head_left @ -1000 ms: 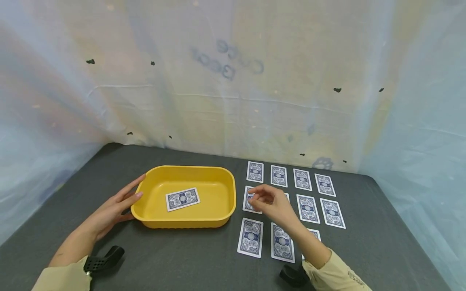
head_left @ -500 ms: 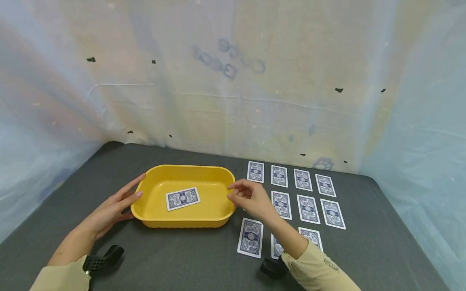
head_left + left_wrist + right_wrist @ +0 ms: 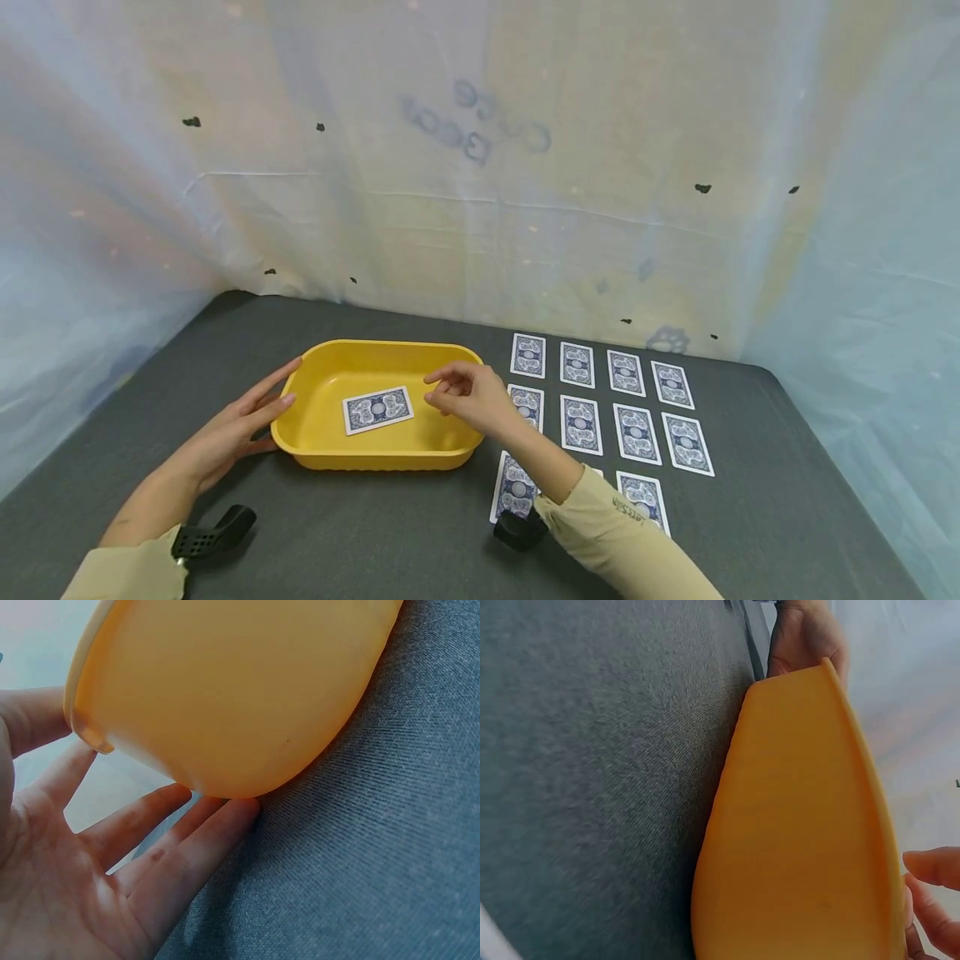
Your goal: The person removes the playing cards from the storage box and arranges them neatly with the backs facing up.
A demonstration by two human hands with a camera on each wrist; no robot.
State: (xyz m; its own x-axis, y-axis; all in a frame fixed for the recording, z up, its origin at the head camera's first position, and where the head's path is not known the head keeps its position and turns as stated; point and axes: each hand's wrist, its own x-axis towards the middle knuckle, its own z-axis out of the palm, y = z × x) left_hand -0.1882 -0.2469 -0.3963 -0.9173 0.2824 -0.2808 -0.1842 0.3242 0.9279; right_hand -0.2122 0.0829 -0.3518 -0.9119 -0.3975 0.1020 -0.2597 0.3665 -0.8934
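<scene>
A yellow tray stands on the dark cloth, and a blue-backed playing card lies face down inside it. My left hand holds the tray's left end. Its thumb lies over the rim while the other fingers touch the outer wall, as the left wrist view shows of the tray wall. Over the tray's right side hovers my right hand, fingers loosely bent and thumb near the index fingertip, with nothing visible between them. In the right wrist view its fingers appear beyond the rim.
Right of the tray, several face-down cards lie in rows; the right forearm covers part of the nearest ones. Pale sheeting hangs behind and at both sides of the cloth-covered table. A black wrist device sits at the right sleeve.
My right hand has moved left, from above the rows of cards to over the tray's right side, uncovering cards it hid. My left hand, the tray and the card inside stay put.
</scene>
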